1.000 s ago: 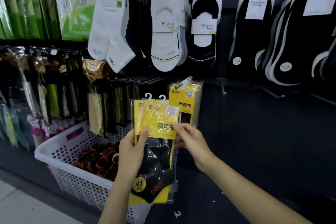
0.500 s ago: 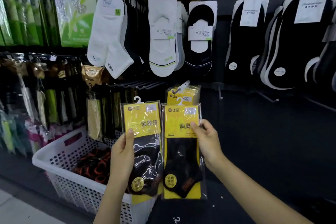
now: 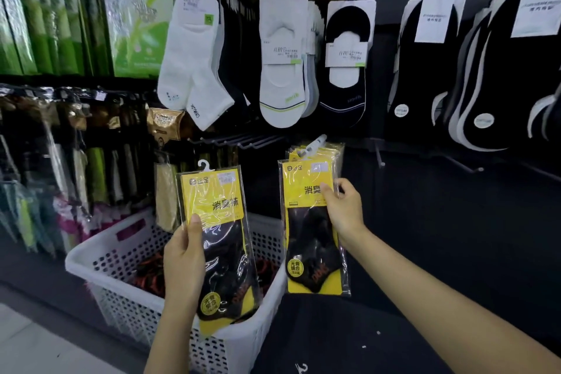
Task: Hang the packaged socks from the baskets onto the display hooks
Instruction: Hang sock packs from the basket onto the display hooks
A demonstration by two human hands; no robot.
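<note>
We now hold one pack in each hand. A second ago both packs were stacked together in front of us; half a second ago they stood side by side and touching. Now they are well apart.

Left hand (image 3: 182, 255): grip clamped on the left pack (image 3: 217, 240), thumb on its yellow card, pack upright over the basket (image 3: 100, 255), its small white hanger free at the top.

Right hand (image 3: 343, 209): grip clamped on the right pack (image 3: 312, 228), thumb on the front, fingers behind. This pack has gone up and right and sits just in front of the hung packs (image 3: 315, 150) of the same yellow kind on their hook (image 3: 315, 141). We cannot tell whether its hanger is on the hook yet; its top edge is lost against the packs behind.

Judgement: the right pack is being hung now, the left one waits its turn. More stock shows in the basket, dark with orange bands, so the task is not near done.

Surroundings: a dark display wall with rows of hooks, some bare (image 3: 379, 158) to the right of ours. White socks (image 3: 194, 64) and black no-show socks (image 3: 346, 64) hang above. Wrapped goods crowd the left wall. The white perforated basket stands on the floor at the wall's foot. Light is dim, shop-like.
</note>
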